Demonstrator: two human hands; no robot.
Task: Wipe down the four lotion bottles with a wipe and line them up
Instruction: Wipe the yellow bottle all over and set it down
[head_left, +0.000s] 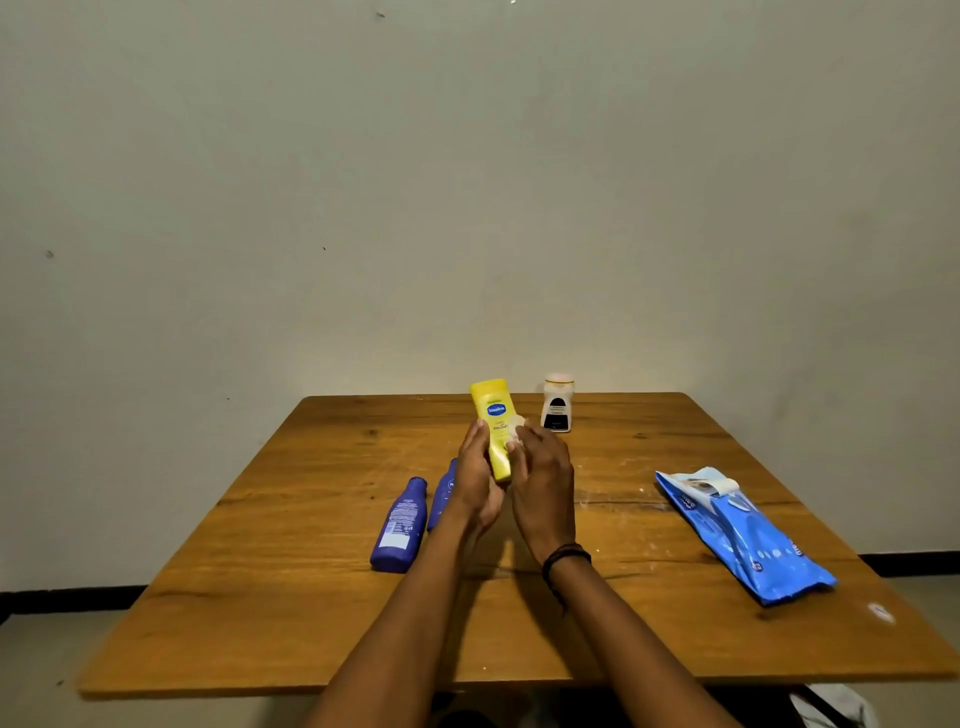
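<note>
My left hand (475, 478) grips the yellow Vaseline bottle (493, 421) upright above the wooden table (311, 597) while my right hand (543, 483) pinches a white wipe (517, 428) against its side, with the blue lotion bottle (400, 525) lying left and the small white bottle (557, 402) standing behind.

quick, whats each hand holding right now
Left hand: grips the yellow bottle, lifted off the table.
Right hand: holds a white wipe against that bottle.
</note>
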